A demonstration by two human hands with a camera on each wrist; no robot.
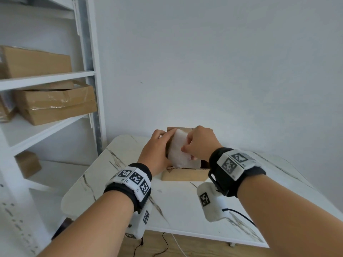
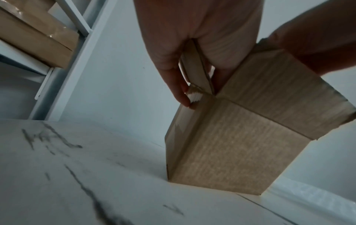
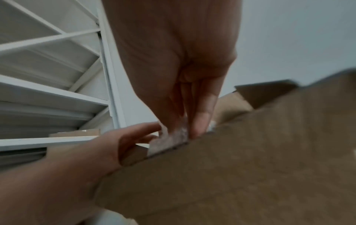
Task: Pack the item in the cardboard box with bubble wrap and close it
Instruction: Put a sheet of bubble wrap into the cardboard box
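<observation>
A small brown cardboard box [image 1: 185, 174] stands open on the white marble-pattern table [image 1: 178, 206]. A white bubble-wrapped item [image 1: 178, 149] sticks up out of its opening, tilted left, with its lower part inside the box. My right hand [image 1: 196, 143] pinches the item's top right edge from above. In the right wrist view, the right hand's fingers [image 3: 200, 118] press on the bubble wrap [image 3: 173, 137] at the box rim [image 3: 231, 175]. My left hand [image 1: 157, 149] grips the box's upright left flap [image 2: 196, 68] between thumb and fingers, against the box [image 2: 221, 144].
A white shelf unit [image 1: 89, 75] stands to the left with several cardboard boxes [image 1: 55, 104] on its shelves. A plain wall rises right behind the table. Cables [image 1: 167, 245] lie on the wooden floor below the table's near edge.
</observation>
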